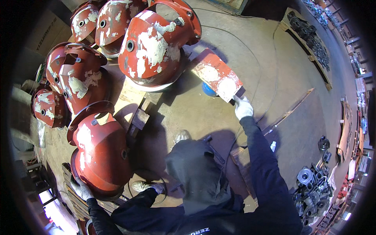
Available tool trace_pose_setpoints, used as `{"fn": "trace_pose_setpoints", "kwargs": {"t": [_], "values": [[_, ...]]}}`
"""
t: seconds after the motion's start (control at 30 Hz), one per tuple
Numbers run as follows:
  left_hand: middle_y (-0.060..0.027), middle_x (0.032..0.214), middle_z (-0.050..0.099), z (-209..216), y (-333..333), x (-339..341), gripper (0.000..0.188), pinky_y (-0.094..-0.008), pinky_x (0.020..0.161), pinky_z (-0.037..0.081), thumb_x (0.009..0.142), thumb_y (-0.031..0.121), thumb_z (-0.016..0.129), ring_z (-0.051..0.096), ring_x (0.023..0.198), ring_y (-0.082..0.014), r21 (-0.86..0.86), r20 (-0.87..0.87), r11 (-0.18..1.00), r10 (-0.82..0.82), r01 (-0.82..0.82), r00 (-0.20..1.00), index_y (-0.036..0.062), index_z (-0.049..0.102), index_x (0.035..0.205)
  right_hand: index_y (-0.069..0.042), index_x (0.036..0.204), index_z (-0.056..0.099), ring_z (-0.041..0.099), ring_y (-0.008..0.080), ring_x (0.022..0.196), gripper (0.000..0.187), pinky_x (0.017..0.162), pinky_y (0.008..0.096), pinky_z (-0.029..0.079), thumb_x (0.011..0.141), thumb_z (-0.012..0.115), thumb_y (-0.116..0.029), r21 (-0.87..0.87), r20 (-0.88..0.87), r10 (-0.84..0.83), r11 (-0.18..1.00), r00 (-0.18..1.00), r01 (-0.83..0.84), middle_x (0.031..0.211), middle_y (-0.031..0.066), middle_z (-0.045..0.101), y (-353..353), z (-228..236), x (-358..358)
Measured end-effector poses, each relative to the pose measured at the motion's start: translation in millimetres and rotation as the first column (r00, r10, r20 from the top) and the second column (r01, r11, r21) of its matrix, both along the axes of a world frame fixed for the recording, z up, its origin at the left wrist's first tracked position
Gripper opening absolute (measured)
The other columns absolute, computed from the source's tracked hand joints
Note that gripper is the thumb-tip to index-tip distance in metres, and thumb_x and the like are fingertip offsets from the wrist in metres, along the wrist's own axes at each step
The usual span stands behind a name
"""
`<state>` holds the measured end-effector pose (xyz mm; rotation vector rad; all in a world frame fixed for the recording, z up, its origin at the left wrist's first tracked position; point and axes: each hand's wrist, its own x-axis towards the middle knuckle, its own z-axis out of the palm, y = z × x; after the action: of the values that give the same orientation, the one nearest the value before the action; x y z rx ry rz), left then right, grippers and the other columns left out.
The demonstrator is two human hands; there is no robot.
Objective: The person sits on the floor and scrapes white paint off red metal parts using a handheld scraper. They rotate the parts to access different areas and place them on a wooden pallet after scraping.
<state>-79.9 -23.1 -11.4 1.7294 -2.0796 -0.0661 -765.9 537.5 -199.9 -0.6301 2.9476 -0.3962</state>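
Note:
My left hand (81,189), in a pale glove, grips the lower left rim of a glossy red metal casting (103,154). This casting is hollow and rounded, with a flange and white filler patches on its side. Out to the right, my gloved right hand (244,108) is closed at the near end of a flat red board (213,70) smeared with white filler. A small dark piece shows by the fingertips; what they pinch is not clear. Part of a blue round object (209,90) shows under the board.
Several more filler-patched red castings (150,47) stand on wooden supports (137,119) at the left. Dark metal parts lie on a pallet (325,80) at the far right. A heap of grey metal parts (309,184) is at the near right. A cable (276,58) crosses the floor.

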Motion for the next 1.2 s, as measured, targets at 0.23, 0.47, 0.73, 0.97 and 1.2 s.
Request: {"fn": "trace_pose_setpoints", "kwargs": {"t": [0.23,0.47,0.73,0.97,1.2], "values": [[-0.0241,0.145,0.061,-1,-3,5,0.057,-0.0432,0.114,0.043,0.110,0.041,0.053,0.058,0.133,-0.0397,-0.002,0.031,1.000,-0.001,0.001,1.000,-0.0036,0.056,0.145,-0.031,0.137,0.071,0.067,0.0410,0.108,0.045,0.095,0.0470,0.056,0.096,0.063,-0.012,-0.072,0.039,-0.111,0.991,0.993,0.113,0.121,0.0198,0.066,10,-6,13],[-0.0247,0.145,0.061,0,-2,0,0.057,-0.0433,0.115,0.042,0.109,0.041,0.053,0.058,0.134,-0.0403,0.001,0.039,1.000,0.010,-0.010,0.999,-0.0029,0.055,0.146,-0.026,0.135,0.072,0.066,0.0415,0.113,0.041,0.101,0.0471,0.054,0.097,0.064,-0.017,-0.171,0.227,-0.179,0.960,0.957,0.220,0.126,0.0197,0.067,16,-21,38],[-0.0246,0.142,0.063,6,8,-8,0.055,-0.0433,0.113,0.044,0.110,0.041,0.052,0.059,0.131,-0.0405,-0.052,0.090,0.999,-0.005,0.010,0.996,-0.0023,0.059,0.143,-0.014,0.140,0.068,0.072,0.0232,0.067,0.036,0.064,0.0399,0.060,0.106,0.057,-0.016,-0.399,0.673,-0.296,0.626,0.678,0.670,0.093,0.0128,0.073,-34,-40,47],[-0.0216,0.135,0.067,7,15,-17,0.050,-0.0428,0.111,0.045,0.108,0.036,0.057,0.063,0.125,-0.0370,-0.031,-0.042,0.999,0.014,-0.016,0.999,-0.0013,0.060,0.141,-0.006,0.130,0.063,0.060,0.0193,0.053,0.033,0.046,0.0355,0.049,0.109,0.058,-0.031,-0.465,0.885,-0.001,0.066,0.466,0.883,0.088,0.0094,0.069,-68,-57,61],[-0.0257,0.131,0.066,7,26,-29,0.046,-0.0452,0.107,0.050,0.103,0.031,0.065,0.064,0.123,-0.0397,-0.144,-0.076,0.989,0.014,-0.025,0.997,-0.0030,0.062,0.134,-0.006,0.136,0.065,0.061,0.0116,0.075,0.043,0.058,0.0258,0.047,0.106,0.062,-0.037,-0.701,0.713,0.135,0.185,0.688,0.689,0.097,0.0050,0.069,-64,31,60]]}}
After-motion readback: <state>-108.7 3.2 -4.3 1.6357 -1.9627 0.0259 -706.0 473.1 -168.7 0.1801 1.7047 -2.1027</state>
